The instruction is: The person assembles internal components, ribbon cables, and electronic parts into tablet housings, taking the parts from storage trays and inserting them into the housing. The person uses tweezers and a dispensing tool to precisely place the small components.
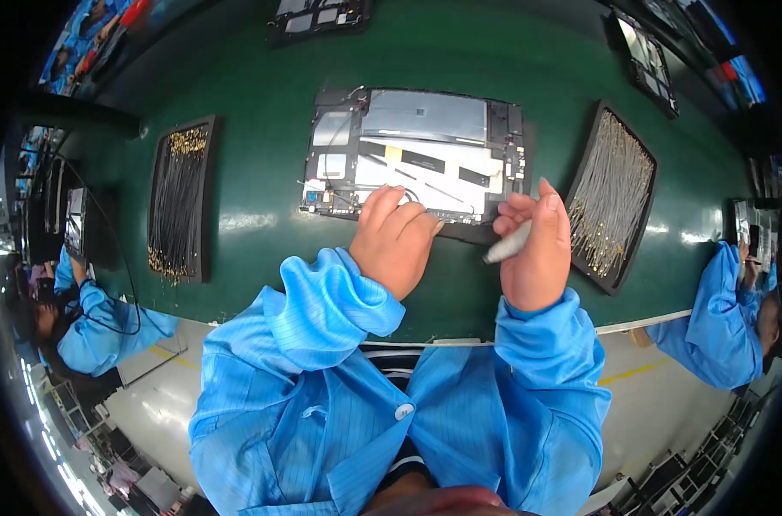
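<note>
An opened tablet-like device (421, 155) lies in front of me, its batteries, boards and thin cables exposed. Over its near edge rests my left hand (397, 236), fingers curled and bunched on the boards there. What those fingertips grip, if anything, is hidden. My right hand (537, 249) is just off the device's near right corner, closed round a stubby tool with a pale wrapped handle (510, 244). The tool's dark tip points down and left, apart from the device. A loose dark cable (326, 155) runs across the device's left side.
A black tray of dark thin cables with gold ends (180, 202) stands to the left, and a tray of grey ones (613, 198) to the right. More opened devices lie at the far edge (318, 15) and far right (647, 60). Co-workers in blue sit at both sides.
</note>
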The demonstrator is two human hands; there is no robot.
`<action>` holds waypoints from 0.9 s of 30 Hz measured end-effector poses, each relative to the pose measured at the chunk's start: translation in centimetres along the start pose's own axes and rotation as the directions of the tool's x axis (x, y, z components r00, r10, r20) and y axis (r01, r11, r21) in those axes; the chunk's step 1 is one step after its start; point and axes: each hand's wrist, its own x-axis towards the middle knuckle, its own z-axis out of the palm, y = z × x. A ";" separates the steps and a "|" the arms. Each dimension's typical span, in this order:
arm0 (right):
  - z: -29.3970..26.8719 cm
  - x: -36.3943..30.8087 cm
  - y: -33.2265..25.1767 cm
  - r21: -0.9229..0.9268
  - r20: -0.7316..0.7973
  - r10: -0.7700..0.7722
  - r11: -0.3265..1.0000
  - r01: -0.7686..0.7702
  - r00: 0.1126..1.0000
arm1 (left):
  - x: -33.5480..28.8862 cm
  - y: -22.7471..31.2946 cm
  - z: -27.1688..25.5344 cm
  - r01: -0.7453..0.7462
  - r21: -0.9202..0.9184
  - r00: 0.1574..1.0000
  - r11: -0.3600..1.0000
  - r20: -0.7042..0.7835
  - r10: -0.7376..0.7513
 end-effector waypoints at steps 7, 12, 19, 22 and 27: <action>0.1 1.0 2.0 -0.235 0.061 -0.383 0.892 0.386 0.922 | 0.8 0.2 1.0 -0.008 0.003 0.999 1.000 0.043 0.008; 0.0 1.4 3.2 -0.276 0.150 -0.460 0.830 0.484 0.875 | 0.8 -0.2 1.1 -0.012 0.045 0.997 0.999 0.074 0.008; 0.1 1.3 3.6 -0.299 0.205 -0.551 0.752 0.588 0.809 | 0.7 0.2 0.7 0.010 0.066 0.996 0.998 0.092 -0.017; -0.4 1.4 3.5 -0.300 0.225 -0.565 0.735 0.608 0.794 | 0.7 0.4 1.0 -0.001 0.061 0.994 0.998 0.110 -0.006; 0.8 1.7 2.1 -0.527 0.291 -0.494 0.632 0.568 0.819 | 1.2 -0.1 1.3 0.001 0.039 0.993 0.999 0.115 -0.005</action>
